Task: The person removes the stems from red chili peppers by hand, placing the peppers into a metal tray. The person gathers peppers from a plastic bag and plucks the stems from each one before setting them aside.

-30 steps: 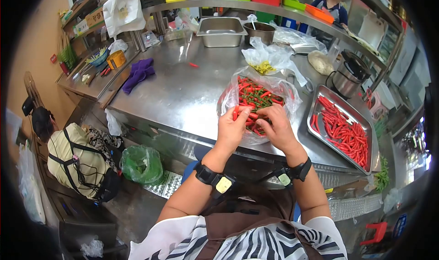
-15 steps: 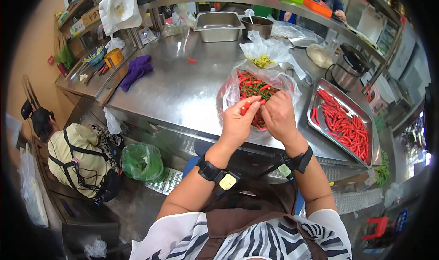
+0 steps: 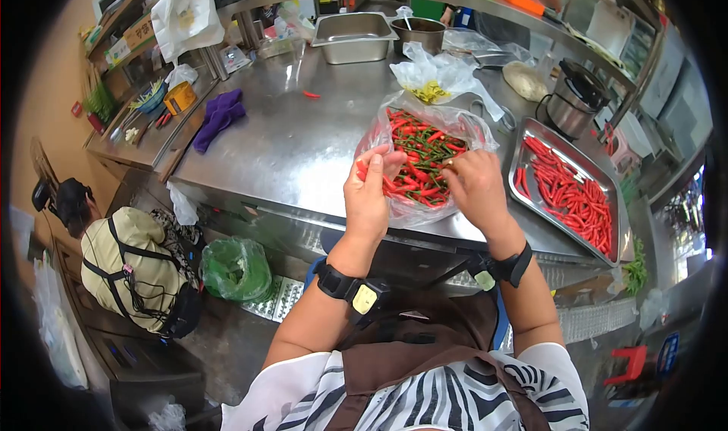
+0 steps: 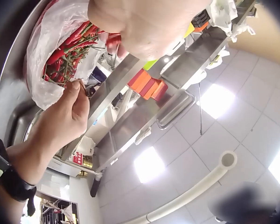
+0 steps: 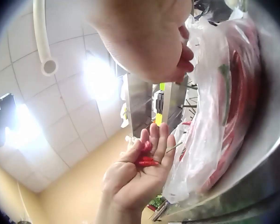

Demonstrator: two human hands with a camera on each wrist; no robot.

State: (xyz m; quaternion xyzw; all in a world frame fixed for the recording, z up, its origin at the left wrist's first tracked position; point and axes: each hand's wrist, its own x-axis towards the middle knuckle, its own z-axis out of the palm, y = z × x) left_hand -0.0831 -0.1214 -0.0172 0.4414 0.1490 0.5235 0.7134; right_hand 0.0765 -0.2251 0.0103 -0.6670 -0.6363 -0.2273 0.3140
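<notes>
Clear plastic, gathered into a wide-mouthed bag [image 3: 485, 131], encloses slender red chillies with green stems [image 3: 425, 154] on a stainless-steel counter [image 3: 280, 154]. The left hand [image 3: 368, 196], at the bag's left edge, is loosely cupped: its thumb holds a few loose red chillies [image 5: 147, 162] against fingers that are otherwise nearly straight, as the right-wrist view shows. The right hand [image 3: 479, 187], over the bag's right side, has thumb and forefinger tips close together; whether a small stem lies between them cannot be told. Right of the bag, a shallow rectangular metal tray [image 3: 529, 200] bears a heap of bright red chillies [image 3: 572, 211]. Beyond the bag rests a crumpled white plastic sheet [image 3: 425, 63] with yellow pieces [image 3: 428, 91]. Farther left lie a single red chilli [image 3: 311, 94] and a crumpled purple cloth [image 3: 219, 120]; a deep rectangular steel pan [image 3: 355, 50] stands at the rear. At floor level, left, are a person in a pale yellow shirt [image 3: 133, 268] and a green plastic-lined bin [image 3: 236, 268].
</notes>
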